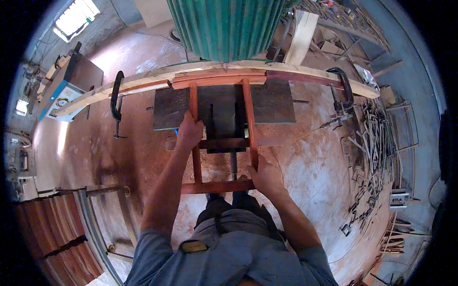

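A reddish wooden frame of two long rails and crosspieces lies between my arms, its far end at a thick reddish wooden strip. My left hand is closed round the left rail, about midway along it. Nearer to my body, my right hand grips the right rail close to the near crosspiece. Beneath the frame's far half is a dark flat machine table. A long pale board runs behind it, with a black clamp at the left and another clamp at the right.
A green corrugated metal sheet rises beyond the board. Many clamps lie along the right wall. Stacked reddish boards stand at the lower left. A grey and blue cabinet is at the far left. Sawdust covers parts of the floor.
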The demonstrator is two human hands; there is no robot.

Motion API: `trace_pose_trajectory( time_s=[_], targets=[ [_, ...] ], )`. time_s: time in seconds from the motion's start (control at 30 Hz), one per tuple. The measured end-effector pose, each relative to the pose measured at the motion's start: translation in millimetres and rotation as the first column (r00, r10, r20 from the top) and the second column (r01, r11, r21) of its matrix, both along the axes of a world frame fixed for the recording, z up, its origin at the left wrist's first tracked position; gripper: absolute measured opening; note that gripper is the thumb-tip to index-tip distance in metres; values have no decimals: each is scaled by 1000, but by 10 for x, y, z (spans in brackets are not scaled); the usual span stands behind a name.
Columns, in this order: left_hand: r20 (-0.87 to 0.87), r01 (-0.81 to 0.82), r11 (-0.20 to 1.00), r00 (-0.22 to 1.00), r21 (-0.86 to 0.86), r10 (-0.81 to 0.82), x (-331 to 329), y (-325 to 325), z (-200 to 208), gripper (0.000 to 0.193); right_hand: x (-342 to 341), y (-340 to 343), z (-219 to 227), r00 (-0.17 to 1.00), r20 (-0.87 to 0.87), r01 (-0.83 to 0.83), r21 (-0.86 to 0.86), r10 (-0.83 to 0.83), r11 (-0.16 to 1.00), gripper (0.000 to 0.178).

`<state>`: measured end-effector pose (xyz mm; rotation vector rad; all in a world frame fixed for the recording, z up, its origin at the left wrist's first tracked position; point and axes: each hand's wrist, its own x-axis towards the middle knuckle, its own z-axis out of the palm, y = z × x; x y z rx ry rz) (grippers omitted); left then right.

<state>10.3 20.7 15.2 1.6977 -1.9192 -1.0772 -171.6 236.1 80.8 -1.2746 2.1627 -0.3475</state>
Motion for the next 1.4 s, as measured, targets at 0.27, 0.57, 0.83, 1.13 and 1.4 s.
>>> trace_pose_trajectory(
  time_s=[0.27, 0.57, 0.83, 1.13, 1.4],
  targets=[
    [-380, -38, 988, 920, 149, 92, 118, -76, -433, 28, -1852, 561, 9, 785, 503, 595, -448, -362, 668, 30],
    [-182, -21, 1000, 983, 22, 25, -28, -39, -46, 38, -3855, 563, -834, 419, 836, 809, -166, -354, 564, 57],
    [4, -67, 992, 998, -110, 68, 197, -105, -309, 33, -3866, 196, -953, 170, 982, 640, -171, 79, 749, 34],
    [154, -85, 996, 984, -15, 86, -111, 61, 262, 33, -4285, 336, -1124, 313, 950, 613, -203, 1, 763, 37],
    [-68, -141, 988, 987, 54, 145, 141, 572, 466, 26, -4199, 644, -723, 411, 900, 702, -414, 145, 579, 46]
  ],
)
